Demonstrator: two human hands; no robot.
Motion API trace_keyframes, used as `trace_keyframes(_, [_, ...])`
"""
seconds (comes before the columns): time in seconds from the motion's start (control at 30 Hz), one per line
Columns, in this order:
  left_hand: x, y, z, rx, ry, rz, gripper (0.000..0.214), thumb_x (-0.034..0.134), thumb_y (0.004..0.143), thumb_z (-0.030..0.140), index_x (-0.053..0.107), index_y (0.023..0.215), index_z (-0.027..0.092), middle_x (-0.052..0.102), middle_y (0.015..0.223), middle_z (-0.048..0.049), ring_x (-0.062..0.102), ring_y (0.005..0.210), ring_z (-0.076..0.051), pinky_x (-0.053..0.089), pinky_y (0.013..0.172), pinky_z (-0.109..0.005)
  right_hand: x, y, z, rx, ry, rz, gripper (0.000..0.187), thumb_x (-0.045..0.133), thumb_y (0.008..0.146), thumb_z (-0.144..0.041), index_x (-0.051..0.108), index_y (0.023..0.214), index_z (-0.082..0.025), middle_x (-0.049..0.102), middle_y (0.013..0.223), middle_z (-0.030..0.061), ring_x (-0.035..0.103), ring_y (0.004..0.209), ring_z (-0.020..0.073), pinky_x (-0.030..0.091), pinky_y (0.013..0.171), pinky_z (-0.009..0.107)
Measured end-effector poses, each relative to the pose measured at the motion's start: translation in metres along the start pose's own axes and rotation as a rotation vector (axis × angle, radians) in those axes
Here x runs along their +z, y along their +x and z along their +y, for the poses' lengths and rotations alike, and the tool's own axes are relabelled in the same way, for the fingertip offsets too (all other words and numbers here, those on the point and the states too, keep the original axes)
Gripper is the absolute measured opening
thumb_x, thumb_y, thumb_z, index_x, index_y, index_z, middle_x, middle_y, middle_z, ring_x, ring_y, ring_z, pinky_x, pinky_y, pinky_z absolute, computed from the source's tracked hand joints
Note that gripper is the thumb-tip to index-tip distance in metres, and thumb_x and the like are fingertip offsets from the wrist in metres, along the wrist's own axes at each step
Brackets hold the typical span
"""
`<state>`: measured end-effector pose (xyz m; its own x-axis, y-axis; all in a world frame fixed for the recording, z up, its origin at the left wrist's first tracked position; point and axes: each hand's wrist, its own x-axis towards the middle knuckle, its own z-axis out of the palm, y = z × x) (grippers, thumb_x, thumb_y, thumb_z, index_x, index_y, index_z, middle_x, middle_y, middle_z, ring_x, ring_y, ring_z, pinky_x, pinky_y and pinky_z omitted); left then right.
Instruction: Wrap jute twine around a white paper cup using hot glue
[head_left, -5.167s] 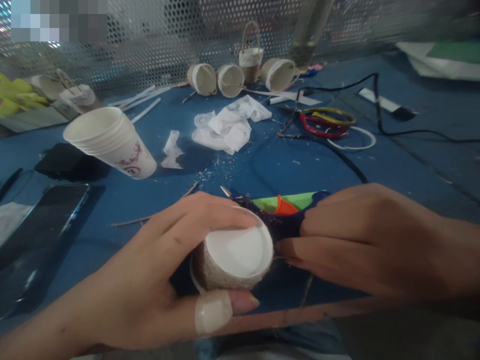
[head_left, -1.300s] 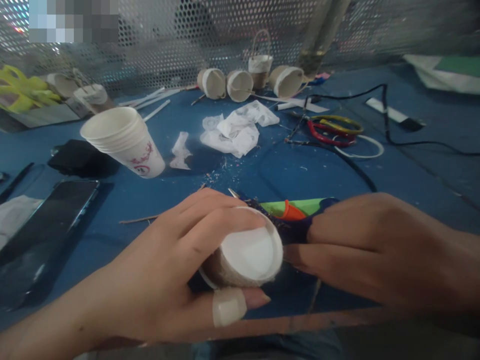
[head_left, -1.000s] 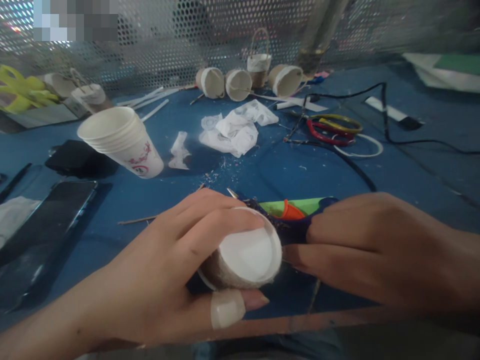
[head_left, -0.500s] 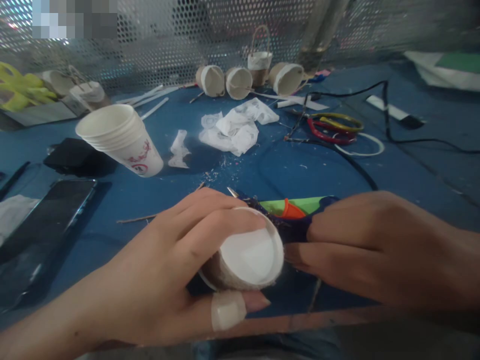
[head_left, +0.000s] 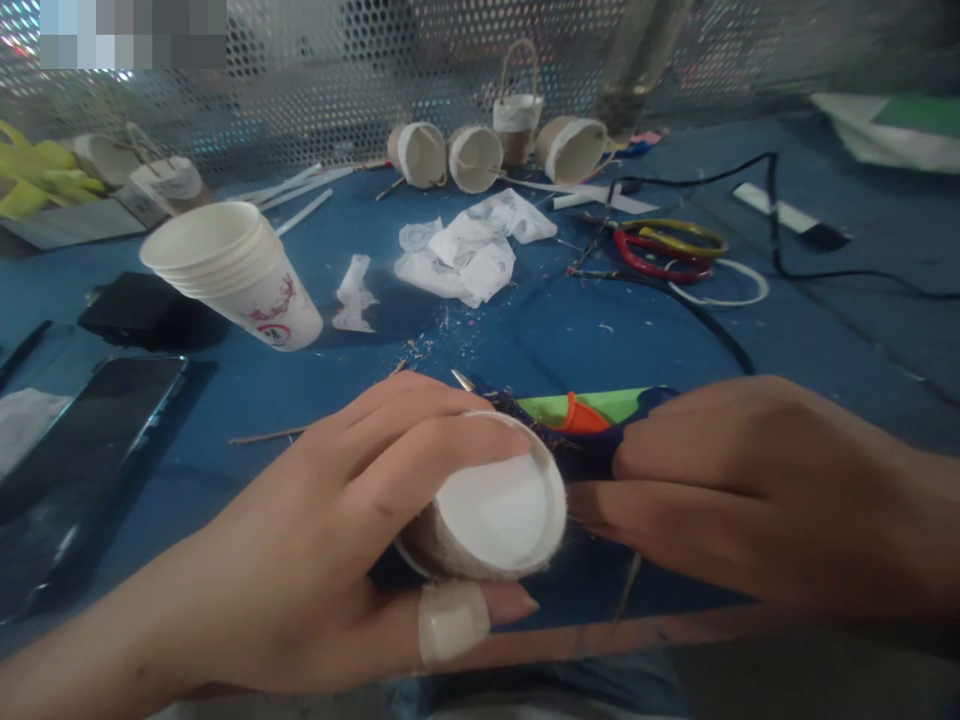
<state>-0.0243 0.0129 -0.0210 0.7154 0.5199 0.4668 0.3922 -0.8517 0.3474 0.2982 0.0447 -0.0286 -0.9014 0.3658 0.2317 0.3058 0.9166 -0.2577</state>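
My left hand (head_left: pixel 360 510) is closed around a paper cup (head_left: pixel 499 505) tilted on its side, its white recessed base facing me and its side wrapped in brown twine. An adhesive bandage (head_left: pixel 454 622) covers part of the left thumb. Just right of the cup, my right hand (head_left: pixel 697 490) is pinched closed at its edge. A loose strand of twine (head_left: pixel 630 585) hangs below those fingers; the fingertips themselves are partly hidden. Behind the cup lie a pointed metal tip (head_left: pixel 463 381), a bright green piece (head_left: pixel 622 405) and an orange piece (head_left: pixel 583 415), partly covered by my hands.
Stacked paper cups (head_left: pixel 240 275) stand at left, near a black block (head_left: pixel 142 310) and a phone (head_left: pixel 97 450). Crumpled white paper (head_left: pixel 480 250) lies mid-table. Several twine-wrapped cups (head_left: pixel 416 155) line the back by a perforated metal panel (head_left: pixel 315 80). A black cable (head_left: pixel 776 220) crosses the right side.
Both hands and the cup keep nearly the same pose. The view has shifted slightly, so the background things sit a little higher and further left.
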Motion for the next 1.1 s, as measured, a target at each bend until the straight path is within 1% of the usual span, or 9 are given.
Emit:
trace_keyframes(0.07, [-0.0004,-0.0003,-0.0001,0.002,0.008,-0.003,0.045,0.08,0.115,0.048,0.07,0.147,0.018,0.088,0.133,-0.0109,0.083,0.127,-0.024,0.073,0.109,-0.034,0.0003,-0.0002,0.0001,-0.007,0.001,0.008,0.048,0.041,0.126,-0.021,0.059,0.081,-0.025,0.058,0.066,-0.0078,0.048,0.055,0.0117,0.028,0.051,0.036])
trace_keyframes(0.2, [-0.0006,-0.0004,-0.0005,0.0,0.018,-0.011,0.048,0.082,0.115,0.051,0.071,0.147,0.018,0.087,0.135,-0.0104,0.082,0.129,-0.023,0.071,0.11,-0.032,-0.0003,0.0011,-0.0011,0.076,0.088,0.023,0.048,0.053,0.122,-0.023,0.052,0.074,-0.024,0.054,0.061,-0.0106,0.048,0.048,0.0069,0.029,0.046,0.029])
trace_keyframes(0.4, [0.0002,0.0011,-0.0023,0.033,0.027,-0.016,0.051,0.079,0.117,0.053,0.07,0.148,0.013,0.087,0.136,-0.0138,0.081,0.128,-0.024,0.072,0.112,-0.034,-0.0039,0.0028,-0.0009,0.108,0.143,0.001,0.045,0.052,0.12,-0.024,0.06,0.076,-0.025,0.06,0.062,-0.0098,0.052,0.048,0.0082,0.03,0.046,0.03])
trace_keyframes(0.57, [-0.0015,-0.0008,-0.0014,0.041,0.029,-0.035,0.047,0.076,0.118,0.05,0.068,0.15,0.016,0.088,0.139,-0.0143,0.082,0.131,-0.027,0.074,0.11,-0.039,-0.0058,0.0053,-0.0006,0.275,0.294,-0.072,0.054,0.053,0.122,-0.036,0.059,0.069,-0.026,0.062,0.055,-0.0081,0.055,0.045,0.0081,0.034,0.043,0.026])
trace_keyframes(0.67, [-0.0032,0.0,-0.0002,0.044,0.032,-0.046,0.04,0.074,0.12,0.049,0.068,0.144,0.018,0.088,0.138,-0.014,0.082,0.129,-0.026,0.073,0.111,-0.038,-0.005,0.0052,-0.0024,0.326,0.303,-0.074,0.059,0.049,0.122,-0.043,0.058,0.066,-0.027,0.062,0.054,-0.0076,0.055,0.044,0.0088,0.036,0.042,0.027])
trace_keyframes(0.73, [-0.0037,0.0013,-0.0001,0.038,0.039,-0.056,0.037,0.073,0.121,0.048,0.068,0.141,0.018,0.088,0.137,-0.0135,0.082,0.129,-0.025,0.072,0.111,-0.036,-0.0041,0.0045,-0.004,0.33,0.281,-0.049,0.062,0.048,0.123,-0.044,0.06,0.065,-0.027,0.062,0.053,-0.0083,0.055,0.043,0.0086,0.036,0.04,0.027])
trace_keyframes(0.83, [-0.0034,0.0031,-0.001,0.039,0.037,-0.063,0.041,0.075,0.119,0.05,0.067,0.142,0.017,0.088,0.14,-0.0136,0.082,0.132,-0.025,0.072,0.113,-0.037,-0.0034,0.0044,-0.0058,0.33,0.241,-0.005,0.064,0.049,0.124,-0.044,0.062,0.063,-0.028,0.061,0.053,-0.0095,0.054,0.04,0.0071,0.036,0.038,0.025])
trace_keyframes(1.03, [-0.0019,0.0013,-0.0018,0.042,0.017,-0.061,0.039,0.073,0.121,0.048,0.067,0.146,0.019,0.089,0.141,-0.0131,0.084,0.129,-0.027,0.075,0.108,-0.04,-0.0039,0.0065,-0.0033,0.209,0.164,0.006,0.065,0.04,0.129,-0.04,0.063,0.069,-0.027,0.064,0.056,-0.0079,0.055,0.043,0.0081,0.037,0.041,0.026])
trace_keyframes(1.1, [-0.0021,-0.0001,-0.0014,0.034,0.025,-0.062,0.04,0.071,0.122,0.049,0.066,0.147,0.018,0.089,0.142,-0.0133,0.084,0.131,-0.027,0.075,0.109,-0.041,-0.0035,0.0066,-0.0024,0.21,0.164,0.007,0.065,0.041,0.129,-0.041,0.061,0.069,-0.027,0.065,0.056,-0.0074,0.055,0.043,0.0082,0.037,0.041,0.027])
